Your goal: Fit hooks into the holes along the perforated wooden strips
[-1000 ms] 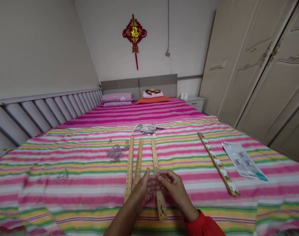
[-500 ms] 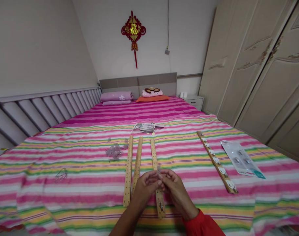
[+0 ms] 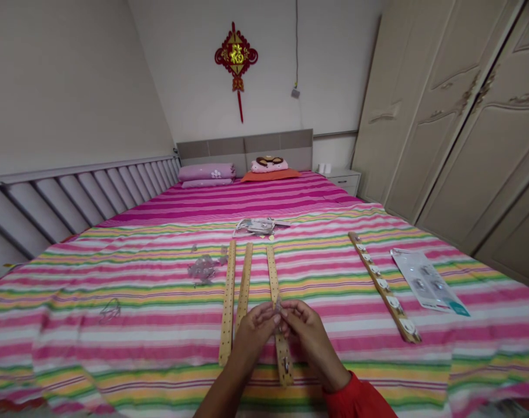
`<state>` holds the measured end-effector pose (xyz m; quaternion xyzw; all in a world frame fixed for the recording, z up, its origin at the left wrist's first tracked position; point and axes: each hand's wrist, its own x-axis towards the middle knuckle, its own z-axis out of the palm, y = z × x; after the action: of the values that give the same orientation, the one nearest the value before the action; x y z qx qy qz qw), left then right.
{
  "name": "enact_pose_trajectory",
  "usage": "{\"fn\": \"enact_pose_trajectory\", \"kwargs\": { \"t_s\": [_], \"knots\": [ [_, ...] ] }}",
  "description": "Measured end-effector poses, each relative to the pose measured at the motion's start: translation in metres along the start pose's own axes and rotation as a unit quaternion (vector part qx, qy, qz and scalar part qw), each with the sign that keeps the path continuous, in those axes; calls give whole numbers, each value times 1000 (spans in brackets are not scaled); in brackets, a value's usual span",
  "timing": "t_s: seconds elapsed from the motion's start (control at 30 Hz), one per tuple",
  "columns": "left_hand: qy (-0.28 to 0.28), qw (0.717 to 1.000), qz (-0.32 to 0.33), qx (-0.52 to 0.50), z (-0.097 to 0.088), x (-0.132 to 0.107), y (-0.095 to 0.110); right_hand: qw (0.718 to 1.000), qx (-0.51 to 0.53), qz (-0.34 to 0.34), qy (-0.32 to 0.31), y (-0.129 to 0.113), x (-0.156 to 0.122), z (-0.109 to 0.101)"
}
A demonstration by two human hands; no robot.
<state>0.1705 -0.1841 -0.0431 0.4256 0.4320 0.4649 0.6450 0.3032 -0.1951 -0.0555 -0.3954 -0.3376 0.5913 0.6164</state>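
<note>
Above a perforated wooden strip (image 3: 283, 354), my left hand (image 3: 256, 328) and my right hand (image 3: 305, 328) meet at their fingertips. Both are closed on a small clear plastic piece (image 3: 278, 302), perhaps a little packet; its contents are too small to make out. A small metal hook (image 3: 286, 364) sits on the near end of that strip. Two more perforated wooden strips, one on the far left (image 3: 227, 313) and one beside it (image 3: 244, 284), lie left of my hands. A heap of small clear plastic pieces (image 3: 203, 269) rests beyond them.
At right lies a wooden strip with several white round hooks (image 3: 382, 284), beside a clear blister pack (image 3: 427, 281). A bundle of packaging (image 3: 258, 226) lies farther back. Thin wire-like pieces (image 3: 111, 309) are at left. Everything rests on a striped bedsheet (image 3: 160, 348).
My fingertips have shifted slightly around the clear plastic piece, which sits a little farther left. The strips and other things have stayed in place.
</note>
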Motion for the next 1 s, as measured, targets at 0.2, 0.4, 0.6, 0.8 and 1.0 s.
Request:
{"fn": "enact_pose_trajectory", "kwargs": {
  "t_s": [0.2,0.4,0.6,0.8,1.0],
  "knots": [
    [36,998,29,40,-2,5,-9,999,-28,-15,-6,-4,3,-3],
    [56,987,101,110,-4,5,-3,999,-44,-13,2,1,4,-7],
    [24,969,136,205,-5,4,23,987,-125,-83,50,-1,3,-13],
    [-29,967,124,222,-5,19,37,982,-160,-97,28,-7,7,-14],
    [21,995,15,100,-5,50,24,997,-68,-9,24,-2,22,-16]
  ]
}}
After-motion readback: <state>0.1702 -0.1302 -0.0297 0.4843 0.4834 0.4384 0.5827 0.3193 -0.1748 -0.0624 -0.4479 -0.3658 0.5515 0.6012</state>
